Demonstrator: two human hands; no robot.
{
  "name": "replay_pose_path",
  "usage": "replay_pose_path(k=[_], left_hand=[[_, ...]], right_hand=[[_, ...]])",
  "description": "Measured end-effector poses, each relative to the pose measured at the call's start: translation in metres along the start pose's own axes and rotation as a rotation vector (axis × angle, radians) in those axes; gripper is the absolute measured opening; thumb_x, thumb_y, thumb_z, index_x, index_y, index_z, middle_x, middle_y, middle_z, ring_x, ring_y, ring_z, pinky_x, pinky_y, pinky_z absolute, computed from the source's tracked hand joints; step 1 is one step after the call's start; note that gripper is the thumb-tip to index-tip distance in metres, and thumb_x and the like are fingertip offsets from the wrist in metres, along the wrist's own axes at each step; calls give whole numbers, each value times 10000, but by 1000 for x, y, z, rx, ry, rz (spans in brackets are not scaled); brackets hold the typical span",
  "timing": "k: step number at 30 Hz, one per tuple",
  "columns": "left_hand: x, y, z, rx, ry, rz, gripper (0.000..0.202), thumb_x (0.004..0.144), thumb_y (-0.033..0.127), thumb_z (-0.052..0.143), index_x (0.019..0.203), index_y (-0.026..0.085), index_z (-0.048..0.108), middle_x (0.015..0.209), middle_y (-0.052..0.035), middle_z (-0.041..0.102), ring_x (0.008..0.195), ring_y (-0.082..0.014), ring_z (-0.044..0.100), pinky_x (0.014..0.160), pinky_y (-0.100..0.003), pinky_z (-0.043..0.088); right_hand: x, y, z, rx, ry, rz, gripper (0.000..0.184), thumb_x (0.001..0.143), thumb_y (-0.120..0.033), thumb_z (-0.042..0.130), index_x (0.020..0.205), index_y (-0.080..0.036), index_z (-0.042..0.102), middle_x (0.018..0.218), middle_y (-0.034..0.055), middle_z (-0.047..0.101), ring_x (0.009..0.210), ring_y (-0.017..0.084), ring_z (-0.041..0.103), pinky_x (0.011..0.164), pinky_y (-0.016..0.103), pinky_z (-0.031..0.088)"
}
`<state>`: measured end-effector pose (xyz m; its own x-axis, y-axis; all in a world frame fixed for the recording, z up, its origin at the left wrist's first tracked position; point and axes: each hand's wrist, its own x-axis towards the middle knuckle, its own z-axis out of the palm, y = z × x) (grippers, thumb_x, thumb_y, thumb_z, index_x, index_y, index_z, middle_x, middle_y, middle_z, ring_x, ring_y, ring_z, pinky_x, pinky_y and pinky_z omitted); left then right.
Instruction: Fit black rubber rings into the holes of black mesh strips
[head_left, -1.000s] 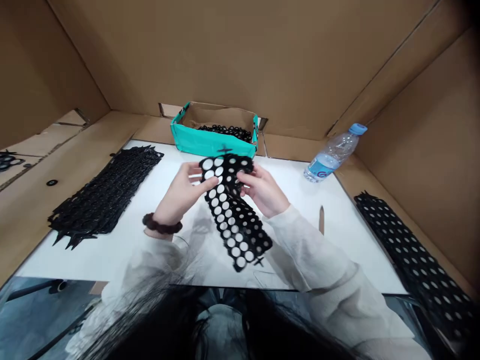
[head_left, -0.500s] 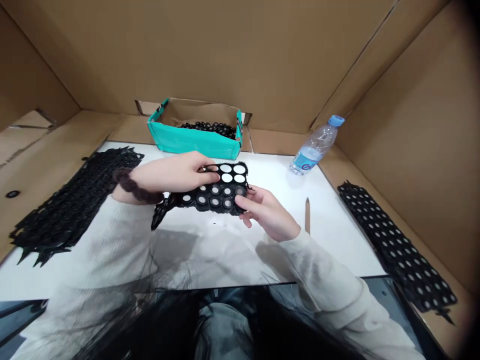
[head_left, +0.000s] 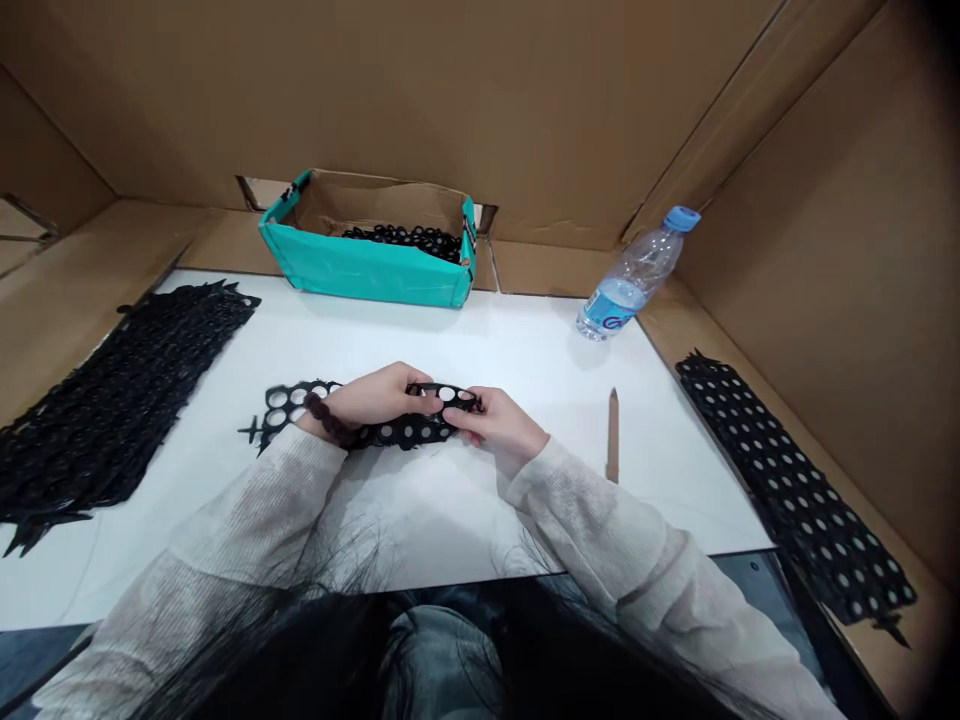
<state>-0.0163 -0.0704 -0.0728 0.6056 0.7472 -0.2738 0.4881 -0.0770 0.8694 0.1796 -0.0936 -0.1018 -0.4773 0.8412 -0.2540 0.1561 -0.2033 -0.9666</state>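
Together, both hands pinch a black strip patterned with rows of pale circles.

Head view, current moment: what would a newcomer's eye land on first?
Probably the bright teal-sided box at the back of the white tabletop, with small black rings inside. Next, front and centre, the left hand and right hand hold a black perforated sheet. A blue-capped bottle stands at the back right.
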Motion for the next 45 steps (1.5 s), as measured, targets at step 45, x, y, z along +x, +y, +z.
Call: replay_pose_path(k=[45], left_hand=[[2, -5, 11, -153, 163, -164, 313, 667, 460, 644, 703, 153, 600, 627, 16, 584, 577, -123, 501, 522, -236, 341]], right_hand=[[-4, 14, -8, -266, 558, -447, 140, 763, -256, 569, 871, -190, 628, 797, 18, 656, 631, 108, 617, 580, 249, 535]])
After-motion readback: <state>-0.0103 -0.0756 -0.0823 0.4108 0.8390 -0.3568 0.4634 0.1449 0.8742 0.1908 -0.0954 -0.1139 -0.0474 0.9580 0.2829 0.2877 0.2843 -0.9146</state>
